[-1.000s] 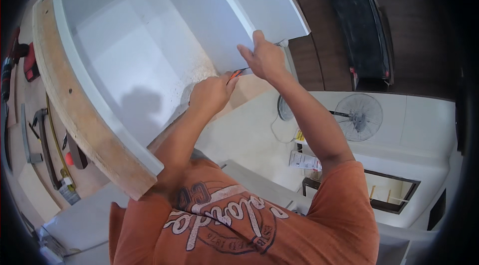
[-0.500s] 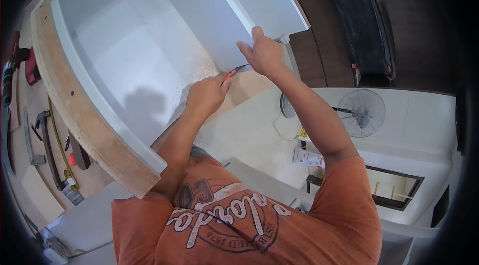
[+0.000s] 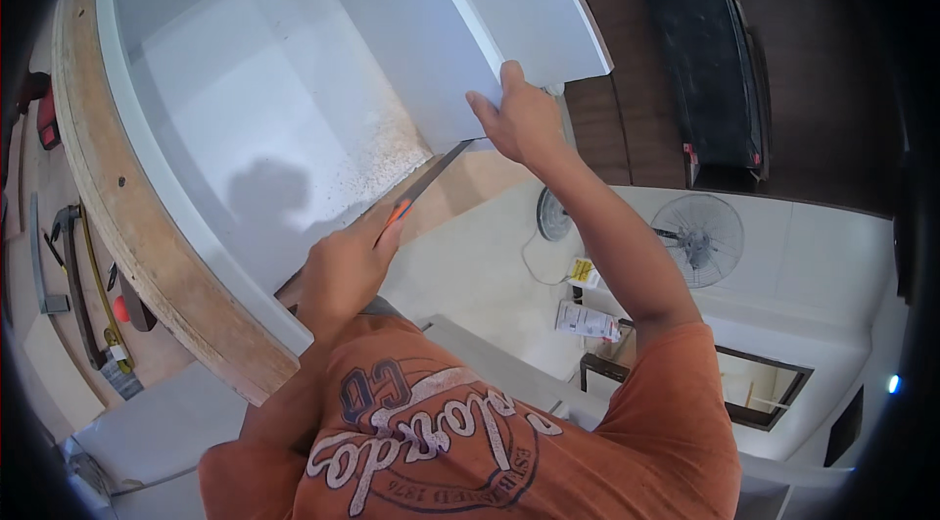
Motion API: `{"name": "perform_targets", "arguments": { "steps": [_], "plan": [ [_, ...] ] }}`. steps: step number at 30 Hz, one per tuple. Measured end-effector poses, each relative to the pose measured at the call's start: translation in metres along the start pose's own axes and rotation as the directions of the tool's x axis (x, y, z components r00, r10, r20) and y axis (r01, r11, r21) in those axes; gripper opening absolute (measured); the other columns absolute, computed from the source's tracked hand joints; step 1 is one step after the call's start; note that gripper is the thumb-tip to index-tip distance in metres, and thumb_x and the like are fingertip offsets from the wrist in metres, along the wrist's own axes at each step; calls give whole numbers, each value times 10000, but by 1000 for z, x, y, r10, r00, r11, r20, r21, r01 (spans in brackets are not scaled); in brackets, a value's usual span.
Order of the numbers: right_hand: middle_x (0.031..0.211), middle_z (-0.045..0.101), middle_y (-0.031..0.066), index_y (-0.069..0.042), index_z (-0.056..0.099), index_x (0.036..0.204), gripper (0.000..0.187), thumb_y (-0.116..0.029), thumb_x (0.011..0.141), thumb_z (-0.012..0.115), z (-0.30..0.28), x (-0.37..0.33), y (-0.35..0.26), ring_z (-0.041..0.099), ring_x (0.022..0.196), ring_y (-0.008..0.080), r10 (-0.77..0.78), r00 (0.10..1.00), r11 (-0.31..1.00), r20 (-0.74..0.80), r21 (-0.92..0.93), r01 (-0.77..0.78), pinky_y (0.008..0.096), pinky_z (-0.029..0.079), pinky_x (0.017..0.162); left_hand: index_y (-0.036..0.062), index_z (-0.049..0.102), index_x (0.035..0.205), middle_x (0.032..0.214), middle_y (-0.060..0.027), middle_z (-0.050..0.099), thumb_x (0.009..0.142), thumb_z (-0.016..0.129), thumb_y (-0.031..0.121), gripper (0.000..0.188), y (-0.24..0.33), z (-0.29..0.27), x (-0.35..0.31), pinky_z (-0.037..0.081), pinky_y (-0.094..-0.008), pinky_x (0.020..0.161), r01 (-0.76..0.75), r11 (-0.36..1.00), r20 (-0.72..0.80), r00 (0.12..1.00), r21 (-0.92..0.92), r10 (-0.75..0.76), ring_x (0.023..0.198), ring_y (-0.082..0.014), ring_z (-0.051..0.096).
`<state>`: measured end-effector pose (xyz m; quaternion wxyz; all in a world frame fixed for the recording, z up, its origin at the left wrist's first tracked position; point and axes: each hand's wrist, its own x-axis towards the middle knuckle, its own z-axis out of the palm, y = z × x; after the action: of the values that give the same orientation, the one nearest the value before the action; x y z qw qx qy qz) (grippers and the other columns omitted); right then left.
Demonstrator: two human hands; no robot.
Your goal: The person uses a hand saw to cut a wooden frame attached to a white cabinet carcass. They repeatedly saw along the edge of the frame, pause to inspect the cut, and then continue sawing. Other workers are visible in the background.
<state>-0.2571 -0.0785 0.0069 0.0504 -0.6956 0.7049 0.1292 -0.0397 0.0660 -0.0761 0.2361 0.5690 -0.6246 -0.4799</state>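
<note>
Blade [image 3: 438, 173], long and dark, saw or file I cannot tell, is in the left hand [image 3: 343, 270], which is clenched round its orange handle [image 3: 399, 212]. From that grip its long axis slants forward and to the right, between the box [image 3: 245, 70] and the strip of bare wood [image 3: 475, 177], so its far end comes just beside the right hand [image 3: 524, 123]. Contact there with the foot of the divider [image 3: 421, 40] is too small to tell. The right hand, nearer the tip, clasps the divider's end, thumb on its left face; dust [image 3: 392, 140] lies ahead of the left grip
</note>
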Motion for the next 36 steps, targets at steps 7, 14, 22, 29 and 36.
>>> {"name": "perform_targets", "arguments": {
  "steps": [7, 14, 22, 29, 36],
  "plan": [
    [832, 705, 228, -7, 459, 1101, 452, -406, 968, 625, -2, 0, -3, 705, 796, 420, -39, 998, 999, -41, -24, 38, 514, 538, 719, 213, 663, 1245, 820, -196, 701, 1020, 504, 439, 356, 11, 32, 71, 530, -513, 677, -134, 983, 50, 990, 125, 129, 773, -398, 682],
    [803, 698, 213, -17, 457, 1078, 448, -412, 962, 631, 0, 2, 2, 704, 783, 414, -37, 997, 999, -64, 6, 37, 517, 535, 699, 183, 688, 1218, 834, -186, 707, 1013, 540, 383, 322, 1, 29, 53, 526, -505, 693, -124, 992, -3, 992, 10, 124, 777, -401, 678],
    [763, 691, 196, -8, 457, 1060, 441, -395, 956, 642, 2, 6, 6, 701, 750, 402, -55, 997, 998, -54, 18, 56, 510, 534, 682, 201, 683, 1221, 836, -174, 709, 1019, 532, 371, 304, -16, 26, 29, 527, -497, 689, -133, 988, -21, 991, 72, 135, 779, -389, 682],
    [758, 689, 195, -12, 470, 1039, 419, -381, 954, 650, 1, 4, 1, 700, 750, 403, -47, 996, 998, -72, 31, 49, 504, 535, 681, 159, 690, 1225, 867, -188, 713, 1016, 544, 354, 321, 21, 42, 91, 533, -490, 690, -184, 979, 32, 983, 84, 182, 785, -397, 685],
    [768, 693, 200, -14, 465, 1052, 432, -395, 954, 646, 8, 5, 8, 702, 752, 407, -47, 997, 998, -65, 47, 50, 505, 538, 682, 177, 690, 1213, 864, -171, 714, 1016, 539, 383, 322, -29, 12, 9, 527, -501, 687, -93, 992, -26, 995, -88, 92, 776, -405, 674]
  ]
}}
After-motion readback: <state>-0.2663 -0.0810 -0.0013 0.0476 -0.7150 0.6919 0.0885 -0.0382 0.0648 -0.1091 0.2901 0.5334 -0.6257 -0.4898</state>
